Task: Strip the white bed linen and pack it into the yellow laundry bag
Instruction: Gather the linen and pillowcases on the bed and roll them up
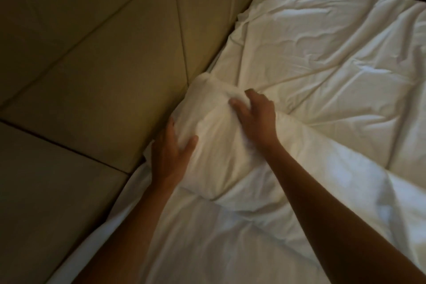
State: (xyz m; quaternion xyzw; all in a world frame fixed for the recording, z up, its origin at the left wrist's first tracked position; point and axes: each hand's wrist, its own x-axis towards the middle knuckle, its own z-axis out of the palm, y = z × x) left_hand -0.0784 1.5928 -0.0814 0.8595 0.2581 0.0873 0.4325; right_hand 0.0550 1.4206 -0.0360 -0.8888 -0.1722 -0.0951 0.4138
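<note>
A white pillow in its case (214,140) lies on the bed close to the padded headboard. My left hand (171,152) grips its left side, thumb on top and fingers tucked behind the edge. My right hand (255,113) pinches a fold of the pillowcase fabric at the pillow's upper part. A crumpled white sheet (322,57) covers the bed to the right and below the pillow. The yellow laundry bag is not in view.
A beige padded headboard (96,53) with stitched panels fills the left half of the view, right against the bed's edge. A dark area lies beyond the bed at the top right corner. The room is dim.
</note>
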